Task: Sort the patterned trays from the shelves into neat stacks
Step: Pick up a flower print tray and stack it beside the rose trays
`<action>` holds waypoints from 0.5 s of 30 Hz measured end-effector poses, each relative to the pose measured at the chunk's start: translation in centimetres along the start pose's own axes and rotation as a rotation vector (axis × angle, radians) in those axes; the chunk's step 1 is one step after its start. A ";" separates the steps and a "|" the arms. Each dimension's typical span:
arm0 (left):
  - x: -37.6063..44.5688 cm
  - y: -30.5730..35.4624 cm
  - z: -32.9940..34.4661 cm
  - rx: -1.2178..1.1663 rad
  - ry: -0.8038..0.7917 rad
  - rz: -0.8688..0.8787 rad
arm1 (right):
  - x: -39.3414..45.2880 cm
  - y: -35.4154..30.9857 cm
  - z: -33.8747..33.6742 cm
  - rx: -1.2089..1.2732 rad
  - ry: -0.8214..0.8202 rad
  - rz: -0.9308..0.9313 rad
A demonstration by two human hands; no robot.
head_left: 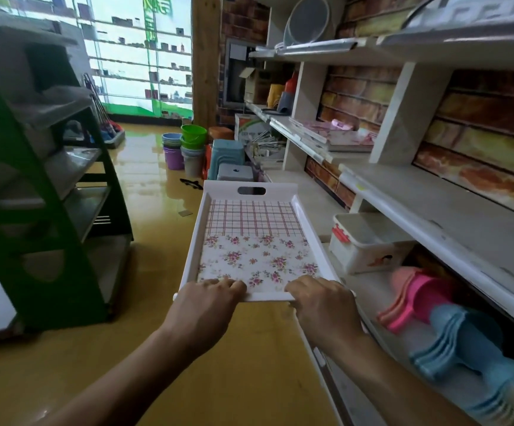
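A white rectangular tray with a plaid far half and a floral near half is held out flat in front of me, above the yellow floor. Its far end has a cut-out handle. My left hand grips the near rim at its left side. My right hand grips the same rim at its right side. More patterned trays lie flat on a middle shelf further down the right wall.
White shelves run along the right, holding a white lidded box and stacked pink and blue scoops. A green rack stands at left. Stacked buckets and stools sit on the floor ahead.
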State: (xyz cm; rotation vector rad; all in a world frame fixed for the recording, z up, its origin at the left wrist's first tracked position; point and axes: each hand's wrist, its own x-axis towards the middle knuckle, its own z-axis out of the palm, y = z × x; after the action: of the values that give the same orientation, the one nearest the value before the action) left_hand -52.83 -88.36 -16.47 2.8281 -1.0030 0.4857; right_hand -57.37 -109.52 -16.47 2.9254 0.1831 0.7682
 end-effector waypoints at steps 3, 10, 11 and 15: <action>2.0 -2.7 0.5 0.012 -0.007 -0.016 | 3.3 -0.5 1.4 0.020 0.012 -0.011; 6.6 -7.5 1.7 0.006 -0.027 -0.048 | 9.8 -0.3 6.0 0.095 0.005 -0.027; 7.3 -8.1 2.0 0.007 -0.032 -0.054 | 10.8 -0.2 6.6 0.098 0.001 -0.032; 11.0 -10.7 3.3 0.018 -0.056 -0.088 | 15.3 0.6 9.9 0.130 0.012 -0.058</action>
State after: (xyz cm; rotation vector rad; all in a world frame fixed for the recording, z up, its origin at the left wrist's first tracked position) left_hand -37.17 -87.29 -15.82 2.9021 -0.8826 0.4106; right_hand -39.21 -108.69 -17.64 3.0216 0.3293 0.7947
